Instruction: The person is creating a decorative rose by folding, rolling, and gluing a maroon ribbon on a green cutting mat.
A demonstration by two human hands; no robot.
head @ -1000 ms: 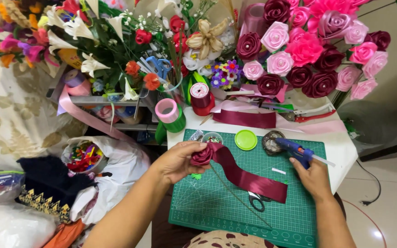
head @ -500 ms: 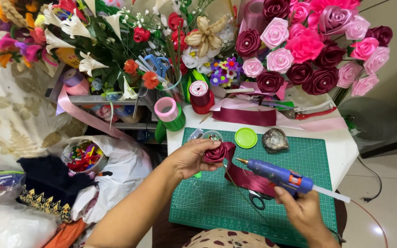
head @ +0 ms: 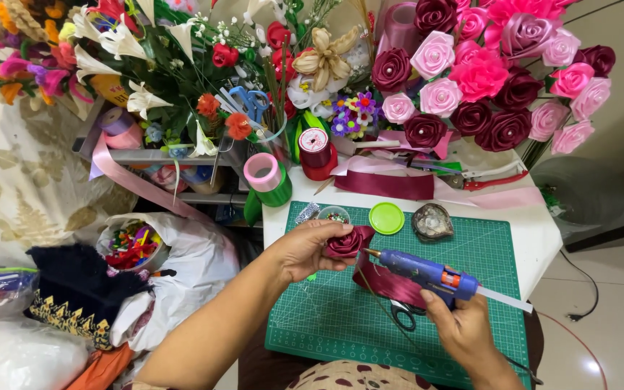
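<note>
Left hand (head: 305, 251) grip clamped on maroon ribbon rose (head: 347, 242) above green cutting mat (head: 500, 253). Right hand (head: 464, 328) grip clamped on blue glue gun (head: 424, 271), nozzle just beside the rose.

A white plastic bag (head: 189, 267) sits left of the green mat (head: 326, 325).

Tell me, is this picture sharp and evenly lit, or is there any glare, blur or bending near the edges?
Head view: light is soft and even, shadows faint. The left hand with the ribbon rose, the right hand and the blue glue gun look sharp. A bright gleam sits on the floor tile bottom right. The wide lens bends the edges slightly.
</note>
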